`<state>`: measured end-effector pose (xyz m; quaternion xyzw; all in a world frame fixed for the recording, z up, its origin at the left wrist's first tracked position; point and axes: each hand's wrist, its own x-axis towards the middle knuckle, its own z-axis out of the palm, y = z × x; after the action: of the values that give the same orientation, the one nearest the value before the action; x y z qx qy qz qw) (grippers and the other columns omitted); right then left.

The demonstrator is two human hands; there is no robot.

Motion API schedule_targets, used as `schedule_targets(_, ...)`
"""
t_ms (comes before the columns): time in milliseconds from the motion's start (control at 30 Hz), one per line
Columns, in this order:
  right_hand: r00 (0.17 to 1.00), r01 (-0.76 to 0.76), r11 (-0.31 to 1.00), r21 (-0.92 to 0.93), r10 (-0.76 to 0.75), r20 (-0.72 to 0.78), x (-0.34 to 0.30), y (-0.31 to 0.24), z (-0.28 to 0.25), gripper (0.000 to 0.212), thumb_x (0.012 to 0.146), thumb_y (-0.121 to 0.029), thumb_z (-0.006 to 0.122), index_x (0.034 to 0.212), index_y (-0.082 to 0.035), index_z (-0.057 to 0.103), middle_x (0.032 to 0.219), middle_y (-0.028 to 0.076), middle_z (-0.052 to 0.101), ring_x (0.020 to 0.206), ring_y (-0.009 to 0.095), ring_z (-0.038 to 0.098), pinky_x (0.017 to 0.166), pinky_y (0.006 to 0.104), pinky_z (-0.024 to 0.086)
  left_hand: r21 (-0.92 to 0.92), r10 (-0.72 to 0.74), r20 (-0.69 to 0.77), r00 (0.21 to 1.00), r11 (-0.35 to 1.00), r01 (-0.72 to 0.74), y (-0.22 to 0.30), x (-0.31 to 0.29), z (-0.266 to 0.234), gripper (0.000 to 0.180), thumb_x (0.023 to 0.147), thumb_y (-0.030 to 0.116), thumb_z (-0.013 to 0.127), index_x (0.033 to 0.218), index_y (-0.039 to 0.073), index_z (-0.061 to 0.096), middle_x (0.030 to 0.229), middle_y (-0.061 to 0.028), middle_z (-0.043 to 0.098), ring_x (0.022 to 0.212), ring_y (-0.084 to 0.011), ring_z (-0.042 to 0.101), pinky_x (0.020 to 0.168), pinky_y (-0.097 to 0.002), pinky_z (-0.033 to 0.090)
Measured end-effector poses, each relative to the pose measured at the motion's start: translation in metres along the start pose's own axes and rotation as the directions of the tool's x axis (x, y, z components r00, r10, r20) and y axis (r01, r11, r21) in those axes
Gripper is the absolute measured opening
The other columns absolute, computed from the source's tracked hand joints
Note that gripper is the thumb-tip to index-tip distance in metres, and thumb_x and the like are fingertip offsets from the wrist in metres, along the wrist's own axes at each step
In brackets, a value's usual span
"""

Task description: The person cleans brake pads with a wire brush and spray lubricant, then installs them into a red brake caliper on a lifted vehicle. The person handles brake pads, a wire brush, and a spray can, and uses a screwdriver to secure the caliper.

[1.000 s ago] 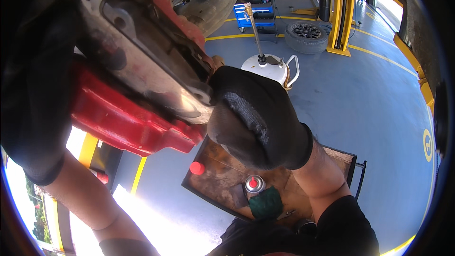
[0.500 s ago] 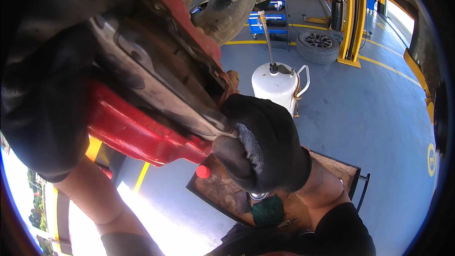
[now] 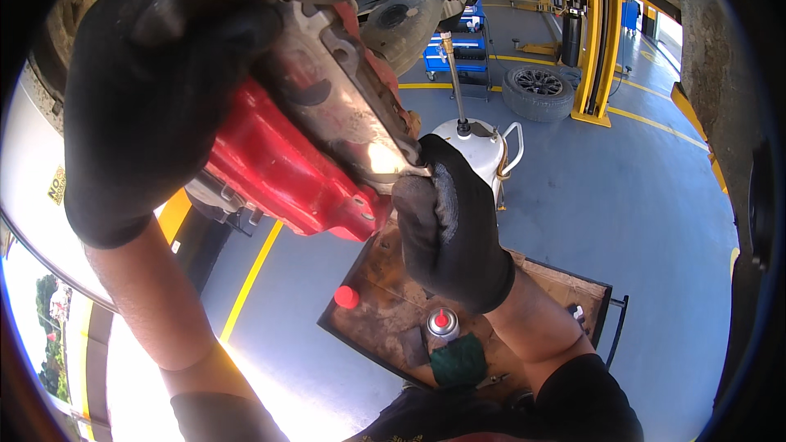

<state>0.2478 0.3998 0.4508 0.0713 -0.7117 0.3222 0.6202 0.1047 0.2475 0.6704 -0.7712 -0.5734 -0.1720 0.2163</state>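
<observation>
In black gloves, both my hands are closed on a worn grey brake pad (image 3: 348, 119), held at a slant beside a red brake caliper (image 3: 282, 168). My left hand (image 3: 164, 90) wraps round the pad's upper end, and its fingertips are partly hidden. At the lower end, my right hand (image 3: 458, 233) pinches the small tab between thumb and fingers. Light glints off the pad's flat metal face near that tab. The caliper lies just below and left of the pad; whether they touch, I cannot tell.
Below stands a brown-topped trolley (image 3: 385, 278) with a red cap (image 3: 346, 297), a spray can (image 3: 443, 323) and a green cloth (image 3: 459, 360). Beyond are a white tank (image 3: 479, 143) with a metal pipe, a loose wheel (image 3: 538, 94), a blue tool cart (image 3: 454, 57) and a yellow lift post (image 3: 598, 49).
The brake pad has turned so its flat face shows more. My left hand has shifted right, and my right hand slightly up. The spray can has come into full view.
</observation>
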Motion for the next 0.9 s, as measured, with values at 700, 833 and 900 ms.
schedule_targets(700, 0.989, 0.106, 0.920, 0.378, -0.060, -0.132, 0.079, -0.022, 0.000, 0.063, 0.114, -0.032, 0.036, 0.162, 0.004, 0.017, 0.166, 0.023, 0.026, 0.155, 0.032, 0.025, 0.125, 0.0408, 0.022, 0.082, 0.062, -0.119, 0.991, 0.995, -0.052, 0.047, 0.017, 0.009, 0.017, 0.091, 0.002, 0.061, 0.106, 0.003, 0.067, 0.099, -0.0174, 0.069, 0.092, -0.0360, 0.067, 0.081, -0.0436, 0.054)
schedule_targets(833, 0.980, 0.201, 0.953, -0.227, -0.192, 0.060, 0.079, -0.002, 0.009, 0.065, 0.114, -0.036, 0.031, 0.165, -0.002, 0.008, 0.169, 0.023, 0.017, 0.155, 0.032, 0.024, 0.123, 0.0440, 0.029, 0.183, 0.162, -0.167, 0.973, 0.974, -0.131, 0.030, 0.022, 0.018, 0.013, 0.092, 0.005, 0.061, 0.104, 0.004, 0.066, 0.090, -0.0177, 0.065, 0.085, -0.0368, 0.065, 0.077, -0.0454, 0.052)
schedule_targets(900, 0.963, 0.259, 0.964, 0.062, -0.263, 0.056, 0.087, 0.010, 0.003, 0.066, 0.114, -0.041, 0.029, 0.166, -0.005, 0.008, 0.169, 0.023, 0.018, 0.156, 0.031, 0.024, 0.124, 0.0447, 0.028, 0.227, 0.233, -0.165, 0.958, 0.955, -0.193, 0.028, 0.022, 0.018, 0.011, 0.092, 0.005, 0.060, 0.102, 0.004, 0.066, 0.085, -0.0175, 0.063, 0.082, -0.0367, 0.064, 0.075, -0.0461, 0.051)
